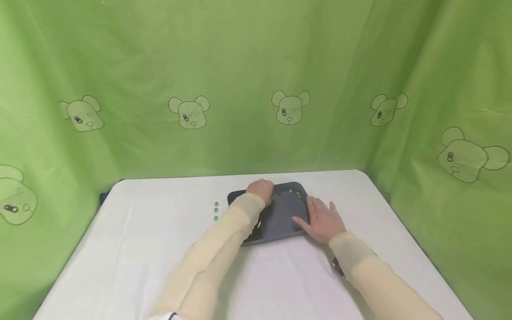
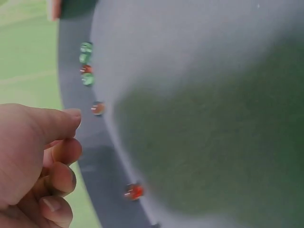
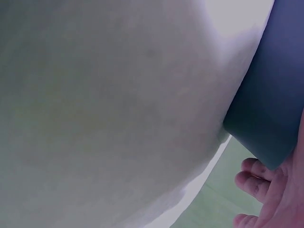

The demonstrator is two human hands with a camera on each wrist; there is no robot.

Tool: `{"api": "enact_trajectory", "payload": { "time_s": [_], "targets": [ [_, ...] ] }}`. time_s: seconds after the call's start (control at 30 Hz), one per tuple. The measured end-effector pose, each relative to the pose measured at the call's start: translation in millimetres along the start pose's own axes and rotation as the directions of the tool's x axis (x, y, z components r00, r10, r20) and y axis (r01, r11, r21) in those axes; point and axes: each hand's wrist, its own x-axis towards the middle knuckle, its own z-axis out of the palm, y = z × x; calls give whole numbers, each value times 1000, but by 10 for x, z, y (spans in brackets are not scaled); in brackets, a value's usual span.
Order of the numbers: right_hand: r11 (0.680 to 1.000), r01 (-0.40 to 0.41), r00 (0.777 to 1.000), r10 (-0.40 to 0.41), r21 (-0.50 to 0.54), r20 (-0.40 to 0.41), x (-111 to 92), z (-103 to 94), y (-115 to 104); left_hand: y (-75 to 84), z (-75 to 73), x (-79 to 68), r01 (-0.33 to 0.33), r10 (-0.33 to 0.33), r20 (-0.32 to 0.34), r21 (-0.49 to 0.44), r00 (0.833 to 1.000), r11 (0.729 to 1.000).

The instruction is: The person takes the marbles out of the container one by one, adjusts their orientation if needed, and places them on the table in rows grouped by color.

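Note:
My left hand [image 1: 262,190] reaches over the far side of a dark grey rectangular tray [image 1: 280,218]. In the left wrist view its thumb and fingers [image 2: 59,124] are curled, tips close to the tray's edge [image 2: 88,137], and nothing shows between them. Just beyond the tips lies a brown-orange marble [image 2: 98,108]. A red marble [image 2: 135,191] and a cluster of green marbles [image 2: 87,79] with a reddish one among them lie along the same edge. My right hand [image 1: 323,221] rests against the tray's right side, fingers extended, thumb over the rim.
Three green marbles [image 1: 216,210] stand in a row on the white tablecloth [image 1: 160,222], left of the tray. A small pale piece [image 1: 259,224] shows in the tray beside the left sleeve. Green curtains [image 1: 240,146] with bear faces hang behind and at both sides.

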Motion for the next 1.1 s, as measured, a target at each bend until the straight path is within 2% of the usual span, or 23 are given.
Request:
{"api": "enact_trajectory", "payload": {
  "time_s": [0.23, 0.37, 0.5, 0.7, 0.9, 1.1],
  "targets": [
    [1000, 0, 1000, 0, -9, -16, 14, 64, 88, -97, -330, -232, -86, 85, -42, -10, 995, 996],
    [1000, 16, 999, -17, -19, -43, 29, 70, 115, -223, -515, -411, -98, 94, -68, -56, 993, 994],
    [1000, 29, 999, -29, 1, -44, 35, 56, 89, -422, -618, -636, -95, 87, -96, -87, 992, 992],
    [998, 42, 999, -41, 43, -26, 39, 58, 51, -787, -675, -1064, -72, 56, -134, -117, 989, 991],
    [997, 42, 999, -40, 72, -21, 19, 57, 82, -1121, -619, -1468, -24, 4, -149, -136, 989, 990],
    [994, 68, 997, -65, 80, -35, 50, 67, 69, -1298, -509, -1820, 24, -51, -157, -172, 986, 985]
  ]
}}
